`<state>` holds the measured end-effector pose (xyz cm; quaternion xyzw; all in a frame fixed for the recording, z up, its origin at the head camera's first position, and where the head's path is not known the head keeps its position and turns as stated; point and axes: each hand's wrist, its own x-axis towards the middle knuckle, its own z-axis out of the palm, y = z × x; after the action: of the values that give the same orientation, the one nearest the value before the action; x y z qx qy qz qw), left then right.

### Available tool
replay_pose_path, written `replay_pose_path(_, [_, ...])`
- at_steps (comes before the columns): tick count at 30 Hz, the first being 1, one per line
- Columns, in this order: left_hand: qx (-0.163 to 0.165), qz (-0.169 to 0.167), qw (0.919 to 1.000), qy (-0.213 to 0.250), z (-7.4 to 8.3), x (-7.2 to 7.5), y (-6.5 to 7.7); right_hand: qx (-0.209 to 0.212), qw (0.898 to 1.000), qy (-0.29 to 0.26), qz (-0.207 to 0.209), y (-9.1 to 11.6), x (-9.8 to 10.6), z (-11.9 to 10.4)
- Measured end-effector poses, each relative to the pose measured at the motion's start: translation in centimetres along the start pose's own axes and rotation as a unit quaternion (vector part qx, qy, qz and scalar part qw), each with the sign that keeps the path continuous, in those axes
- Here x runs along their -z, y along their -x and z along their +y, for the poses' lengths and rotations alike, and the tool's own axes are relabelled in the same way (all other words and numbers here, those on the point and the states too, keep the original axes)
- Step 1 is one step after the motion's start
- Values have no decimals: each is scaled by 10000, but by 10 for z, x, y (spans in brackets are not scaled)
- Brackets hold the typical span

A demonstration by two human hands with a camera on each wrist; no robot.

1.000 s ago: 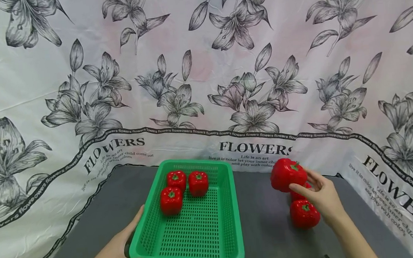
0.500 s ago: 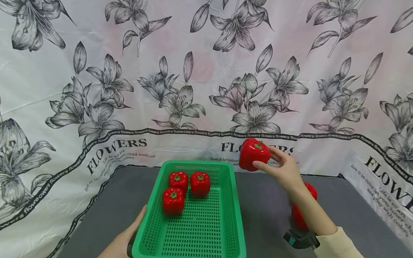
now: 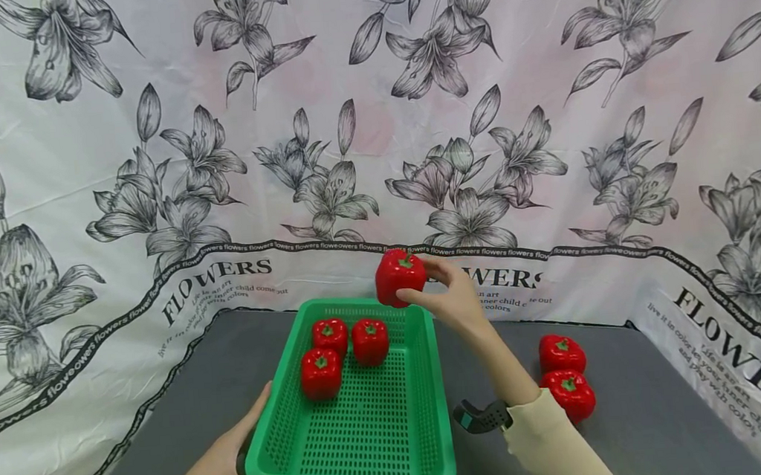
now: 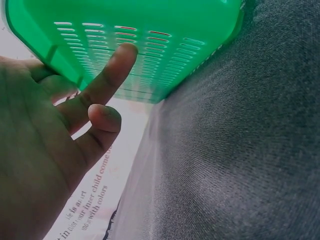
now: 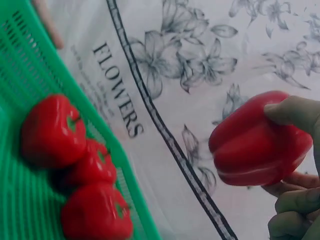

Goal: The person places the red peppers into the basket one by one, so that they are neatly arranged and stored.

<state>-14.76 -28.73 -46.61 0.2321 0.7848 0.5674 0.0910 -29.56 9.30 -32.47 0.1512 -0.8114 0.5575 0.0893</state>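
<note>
A red bell pepper (image 3: 397,277) with a green stem is pinched between the thumb and fingers of my right hand (image 3: 448,295), raised over the far right rim of a green plastic basket (image 3: 428,413). In the right wrist view this pepper (image 5: 260,140) hangs against the flowered cloth. Three more red bell peppers (image 3: 320,374) stand in the far left part of the basket. My left hand (image 3: 220,466) holds the basket's near left corner, thumb at the front and fingers along the left side. The left wrist view shows the left hand's fingers (image 4: 107,75) against the slotted wall.
Two red bell peppers (image 3: 569,394) stand close together on the dark grey table (image 3: 643,425), right of my right forearm. A white cloth (image 3: 322,175) printed with flowers hangs behind the table and along both sides. A dark strap device (image 3: 482,416) sits at my right wrist.
My right hand has carried its pepper leftward and up, from beside the right-hand peppers to over the basket's rim. Those two peppers are now uncovered. The left hand stays at the basket.
</note>
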Motion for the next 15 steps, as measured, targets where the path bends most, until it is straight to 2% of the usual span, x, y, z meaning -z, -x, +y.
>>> replay_pose_path(8, [95, 6, 10000, -5, 0, 0, -1, -559, 9978, 127, -343, -2, -41, 1])
replay_pose_path(15, [140, -20, 9999, 64, 2, -1, -1, -1358, 9843, 625, -937, 1, -60, 15])
